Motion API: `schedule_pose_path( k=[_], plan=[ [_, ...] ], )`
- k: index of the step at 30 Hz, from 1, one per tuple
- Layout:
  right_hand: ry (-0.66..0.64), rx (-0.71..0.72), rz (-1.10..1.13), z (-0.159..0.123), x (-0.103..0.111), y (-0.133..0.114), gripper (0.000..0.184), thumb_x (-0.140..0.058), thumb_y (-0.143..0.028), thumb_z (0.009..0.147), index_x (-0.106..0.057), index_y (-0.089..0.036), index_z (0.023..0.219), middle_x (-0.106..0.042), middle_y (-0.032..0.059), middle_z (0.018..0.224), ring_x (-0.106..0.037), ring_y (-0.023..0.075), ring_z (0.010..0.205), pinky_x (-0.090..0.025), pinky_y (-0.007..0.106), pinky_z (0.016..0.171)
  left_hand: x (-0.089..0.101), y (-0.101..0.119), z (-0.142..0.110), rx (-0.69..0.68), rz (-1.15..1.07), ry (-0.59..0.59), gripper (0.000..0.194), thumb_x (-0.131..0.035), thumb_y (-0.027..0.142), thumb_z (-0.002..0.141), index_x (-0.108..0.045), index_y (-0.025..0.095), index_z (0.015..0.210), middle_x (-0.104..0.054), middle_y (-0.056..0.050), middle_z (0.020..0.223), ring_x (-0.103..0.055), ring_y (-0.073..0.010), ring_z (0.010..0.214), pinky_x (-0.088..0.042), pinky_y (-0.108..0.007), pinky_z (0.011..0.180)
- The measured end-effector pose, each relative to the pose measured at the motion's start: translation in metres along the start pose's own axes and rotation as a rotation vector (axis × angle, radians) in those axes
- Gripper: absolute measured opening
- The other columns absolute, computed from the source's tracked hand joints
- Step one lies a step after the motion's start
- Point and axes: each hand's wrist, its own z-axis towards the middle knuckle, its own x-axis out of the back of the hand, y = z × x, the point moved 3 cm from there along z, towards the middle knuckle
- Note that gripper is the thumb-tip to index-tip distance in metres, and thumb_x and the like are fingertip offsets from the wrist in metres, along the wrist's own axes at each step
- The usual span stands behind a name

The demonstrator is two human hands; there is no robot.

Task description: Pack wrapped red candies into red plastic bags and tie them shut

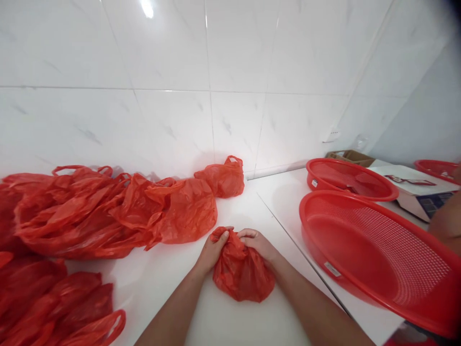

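Bag [245, 276], gathered at top.
Left fingers [224, 236] and right fingers [249, 233] pinch it; even, gentle pressure (thin plastic can tear) is best.

bags [79, 216] lie left, baskets [353, 245] right, on the tables [252, 206].

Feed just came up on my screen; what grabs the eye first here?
The heap of red bags along the left by the wall. Next, the big red basket at the right, with another behind it. Then, front and center, both hands gripping a red bag.
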Motion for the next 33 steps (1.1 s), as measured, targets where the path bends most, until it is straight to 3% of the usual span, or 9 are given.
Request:
schedule_pose_path(
  k=[3, 6, 9, 12, 16, 21, 25, 28, 33],
  plan=[
    [0.035, 0.05, -0.113, 0.001, 0.001, -0.002, 0.035, -0.071, -0.021, 0.063, -0.062, -0.02, 0.097, -0.063, -0.0027, 0.075, -0.057, 0.0122, 0.062, -0.044, 0.024, 0.062, 0.001, 0.001, -0.001, 0.01, -0.015, -0.022, 0.047, -0.058, 0.045, 0.082, -0.058, 0.017, 0.12, -0.066, -0.01, 0.112, -0.06, -0.0248, 0.107, -0.043, -0.038, 0.096],
    [0.17, 0.166, -0.454, 0.003, 0.005, -0.005, 0.038, -0.063, -0.018, 0.068, -0.058, -0.024, 0.105, -0.056, -0.0066, 0.069, -0.05, 0.0099, 0.056, -0.04, 0.021, 0.055, 0.002, 0.002, -0.002, 0.024, -0.017, -0.058, 0.047, -0.055, 0.045, 0.084, -0.056, 0.018, 0.122, -0.067, -0.01, 0.111, -0.062, -0.0234, 0.102, -0.045, -0.036, 0.093],
    [0.292, 0.226, -0.662, 0.006, 0.01, -0.004, 0.024, -0.056, -0.017, 0.071, -0.06, -0.023, 0.093, -0.054, -0.0062, 0.063, -0.048, 0.0109, 0.056, -0.037, 0.022, 0.055, 0.0, 0.002, -0.002, 0.028, 0.024, -0.105, 0.042, -0.054, 0.042, 0.085, -0.059, 0.018, 0.118, -0.066, -0.01, 0.111, -0.063, -0.022, 0.097, -0.046, -0.035, 0.09],
    [0.341, 0.242, -0.699, 0.011, 0.014, -0.001, 0.014, -0.053, -0.016, 0.071, -0.062, -0.022, 0.079, -0.056, -0.0044, 0.063, -0.048, 0.0122, 0.059, -0.035, 0.023, 0.057, -0.005, 0.002, -0.002, 0.017, 0.061, -0.127, 0.037, -0.056, 0.04, 0.084, -0.063, 0.016, 0.111, -0.066, -0.01, 0.11, -0.062, -0.0224, 0.096, -0.046, -0.035, 0.089],
    [0.319, 0.255, -0.677, 0.017, 0.018, -0.003, 0.022, -0.049, -0.017, 0.073, -0.067, -0.024, 0.085, -0.064, -0.0023, 0.076, -0.054, 0.0146, 0.069, -0.039, 0.026, 0.066, -0.013, 0.001, -0.006, -0.045, 0.184, -0.1, 0.031, -0.055, 0.037, 0.084, -0.063, 0.018, 0.106, -0.065, -0.007, 0.11, -0.06, -0.0212, 0.1, -0.045, -0.032, 0.088],
    [0.195, 0.212, -0.542, 0.018, 0.028, -0.009, 0.03, -0.046, -0.013, 0.067, -0.069, -0.021, 0.085, -0.067, 0.0003, 0.085, -0.059, 0.0157, 0.077, -0.044, 0.027, 0.073, -0.014, 0.0, -0.012, -0.226, 0.517, 0.092, 0.015, -0.048, 0.029, 0.085, -0.053, 0.022, 0.097, -0.063, 0.002, 0.081, -0.057, -0.0138, 0.069, -0.047, -0.025, 0.062],
    [0.07, 0.13, -0.379, 0.016, 0.033, -0.011, 0.029, -0.054, -0.02, 0.068, -0.067, -0.018, 0.095, -0.068, 0.0042, 0.09, -0.062, 0.0172, 0.074, -0.048, 0.03, 0.071, -0.011, -0.001, -0.012, -0.315, 0.548, 0.121, 0.013, -0.048, 0.018, 0.081, -0.053, 0.022, 0.093, -0.063, 0.001, 0.089, -0.06, -0.0148, 0.081, -0.048, -0.028, 0.074],
    [0.055, 0.113, -0.263, 0.017, 0.038, -0.011, 0.037, -0.051, -0.037, 0.078, -0.063, -0.017, 0.106, -0.067, 0.0087, 0.1, -0.064, 0.0201, 0.079, -0.05, 0.035, 0.072, -0.005, 0.0, -0.012, -0.409, 0.572, 0.164, 0.018, -0.048, 0.014, 0.08, -0.058, 0.022, 0.094, -0.061, -0.003, 0.105, -0.057, -0.0178, 0.1, -0.045, -0.034, 0.088],
    [0.183, 0.162, -0.227, 0.023, 0.047, -0.008, 0.037, -0.053, -0.04, 0.079, -0.061, -0.015, 0.105, -0.067, 0.0083, 0.091, -0.063, 0.018, 0.075, -0.05, 0.033, 0.071, -0.014, 0.017, -0.028, -0.848, 0.866, 0.189, 0.03, -0.046, 0.003, 0.078, -0.061, 0.022, 0.097, -0.058, -0.007, 0.11, -0.054, -0.0192, 0.102, -0.046, -0.037, 0.086]
  ],
)
